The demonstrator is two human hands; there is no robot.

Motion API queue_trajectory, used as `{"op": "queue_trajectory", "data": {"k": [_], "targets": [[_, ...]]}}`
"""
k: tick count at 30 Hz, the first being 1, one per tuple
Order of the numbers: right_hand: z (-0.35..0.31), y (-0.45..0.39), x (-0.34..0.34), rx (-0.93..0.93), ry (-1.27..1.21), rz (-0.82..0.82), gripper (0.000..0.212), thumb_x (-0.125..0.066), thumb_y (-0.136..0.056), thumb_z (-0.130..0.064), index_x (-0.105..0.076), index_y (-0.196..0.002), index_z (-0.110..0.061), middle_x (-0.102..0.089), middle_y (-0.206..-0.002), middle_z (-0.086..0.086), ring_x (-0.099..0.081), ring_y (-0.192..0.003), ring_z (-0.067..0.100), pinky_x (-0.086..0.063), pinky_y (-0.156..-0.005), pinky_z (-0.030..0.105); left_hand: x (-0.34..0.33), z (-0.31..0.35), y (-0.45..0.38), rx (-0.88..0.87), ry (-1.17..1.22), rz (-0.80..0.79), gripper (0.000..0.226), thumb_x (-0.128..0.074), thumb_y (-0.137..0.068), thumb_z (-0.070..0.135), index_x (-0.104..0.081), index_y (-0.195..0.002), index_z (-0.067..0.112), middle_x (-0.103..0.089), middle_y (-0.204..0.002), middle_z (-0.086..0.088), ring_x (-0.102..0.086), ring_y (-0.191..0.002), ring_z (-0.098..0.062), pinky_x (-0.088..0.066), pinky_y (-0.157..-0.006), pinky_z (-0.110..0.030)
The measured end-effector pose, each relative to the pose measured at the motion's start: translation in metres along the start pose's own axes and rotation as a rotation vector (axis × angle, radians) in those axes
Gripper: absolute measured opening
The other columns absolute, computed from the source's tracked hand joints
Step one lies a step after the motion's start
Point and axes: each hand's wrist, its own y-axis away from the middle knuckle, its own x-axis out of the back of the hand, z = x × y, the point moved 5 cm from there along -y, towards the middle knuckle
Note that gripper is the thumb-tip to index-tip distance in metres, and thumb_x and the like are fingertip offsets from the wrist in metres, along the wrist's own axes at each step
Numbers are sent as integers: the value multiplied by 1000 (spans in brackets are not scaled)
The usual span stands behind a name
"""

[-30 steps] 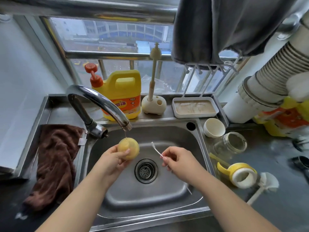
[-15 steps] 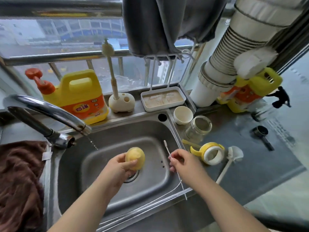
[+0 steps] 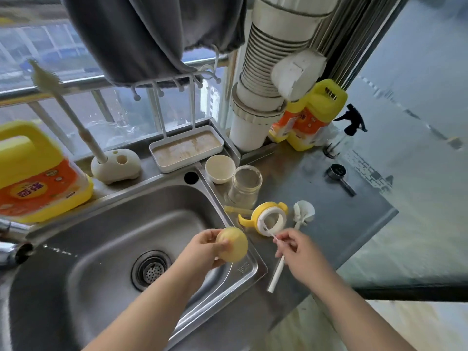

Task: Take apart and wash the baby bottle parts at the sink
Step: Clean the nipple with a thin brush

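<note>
My left hand (image 3: 202, 249) holds a round yellow bottle cap (image 3: 234, 245) over the right rim of the steel sink (image 3: 121, 224). My right hand (image 3: 298, 252) pinches a thin white brush (image 3: 276, 271), its tip touching the yellow handled collar ring (image 3: 268, 219) that lies on the counter. Behind the ring stand the clear glass bottle body (image 3: 244, 186) and a small white cup (image 3: 219, 168). A white bottle brush (image 3: 302, 214) lies to the right of the ring. A pale yellow straw piece (image 3: 235, 210) rests by the bottle.
The tap (image 3: 12, 247) at the far left runs a thin stream. A yellow detergent jug (image 3: 33, 176), a brush stand (image 3: 115, 167) and a white drying tray (image 3: 186, 148) line the sill. Another jug (image 3: 311, 117), a spray bottle (image 3: 347, 130) and a metal scoop (image 3: 339, 174) sit on the right counter.
Both hands have moved right, from over the drain to the sink's right rim and counter. The thin brush tip now reaches the yellow collar ring. The view has turned right.
</note>
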Motion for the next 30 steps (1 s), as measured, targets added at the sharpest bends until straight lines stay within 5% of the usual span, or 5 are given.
{"op": "queue_trajectory", "data": {"k": [9, 18, 21, 24, 30], "targets": [[48, -11, -2, -370, -351, 129, 15, -61, -91, -11, -63, -76, -9, -62, -65, 3, -56, -61, 14, -51, -61, 25, 19, -1, 4, 19, 187, 79, 12, -53, -92, -1, -60, -99, 5, -63, -93, -15, -60, -82, -28, -50, -80, -41], [51, -35, -25, -345, -74, 57, 22, -67, -87, -21, -64, -66, -15, -67, -59, 0, -65, -59, 15, -59, -73, 37, 23, -8, 3, 40, 186, 98, 11, -53, -90, -4, -60, -93, 5, -62, -93, -17, -60, -79, -28, -50, -70, -38], [53, -34, -13, -297, 67, 136, 20, -64, -89, -29, -59, -76, -15, -60, -68, -6, -54, -61, 8, -45, -55, 21, 24, -7, 1, 43, 181, 90, 13, -54, -90, -2, -61, -95, 8, -63, -94, -16, -61, -80, -28, -50, -71, -38], [57, -36, 4, -335, 174, 261, 23, -57, -93, -34, -54, -87, -12, -54, -79, -1, -46, -70, 16, -32, -59, 25, 25, -5, -1, 47, 199, 82, 16, -54, -90, -2, -61, -98, 9, -63, -96, -15, -60, -81, -28, -50, -71, -38], [63, -48, 8, -396, 158, 275, 21, -59, -89, -21, -56, -74, -8, -49, -60, -1, -43, -55, 17, -26, -44, 23, 37, -8, 0, 59, 271, 88, 19, -52, -91, -4, -63, -100, 9, -66, -96, -16, -62, -80, -27, -51, -69, -37]]}}
